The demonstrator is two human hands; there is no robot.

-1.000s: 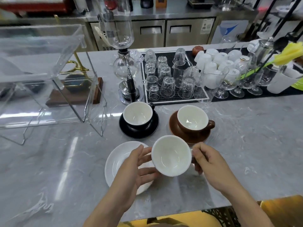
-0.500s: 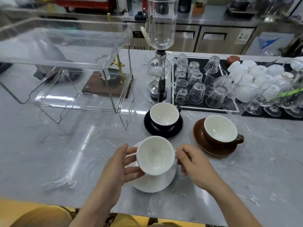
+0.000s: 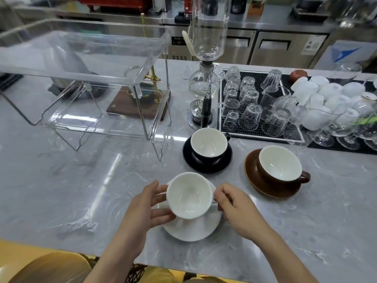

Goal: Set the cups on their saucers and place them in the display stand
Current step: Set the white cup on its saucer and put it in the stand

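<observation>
White cup [image 3: 189, 195] over white saucer [image 3: 193, 229], gripped between left fingers [image 3: 161, 216] and right fingers [image 3: 221, 194].

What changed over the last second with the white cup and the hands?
Both hands, left and right, carried the white cup leftward from beside the white saucer to over it. Grip unchanged. The black and brown cups stayed on their saucers.

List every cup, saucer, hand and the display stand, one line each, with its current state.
white cup: upright, empty, held over the white saucer by both hands
white saucer: flat on the counter, under the cup
black cup: upright, empty, on the black saucer
brown cup: upright, empty, on the brown saucer
display stand: both clear shelves hold no cups
left hand: holds the cup's side
right hand: pinches the cup's handle side
</observation>
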